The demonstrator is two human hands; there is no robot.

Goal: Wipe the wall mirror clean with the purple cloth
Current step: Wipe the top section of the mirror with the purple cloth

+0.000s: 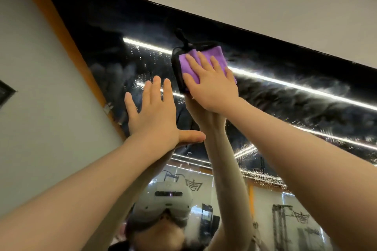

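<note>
The wall mirror (285,96) fills the middle of the head view, dark at the top with streaks, water drops and reflected light strips. A folded purple cloth (188,64) lies flat against the glass near the mirror's upper edge. My right hand (212,85) presses on the cloth with straight, spread fingers. My left hand (155,114) rests flat on the glass below and to the left of the cloth, fingers spread and holding nothing. Both arms reach upward, and their reflections meet the hands in the glass.
A pale wall (47,108) with an orange strip (67,47) borders the mirror on the left. A pale band of wall (265,6) runs above the mirror's top edge. The lower glass reflects a person wearing a headset (163,204) and a room behind.
</note>
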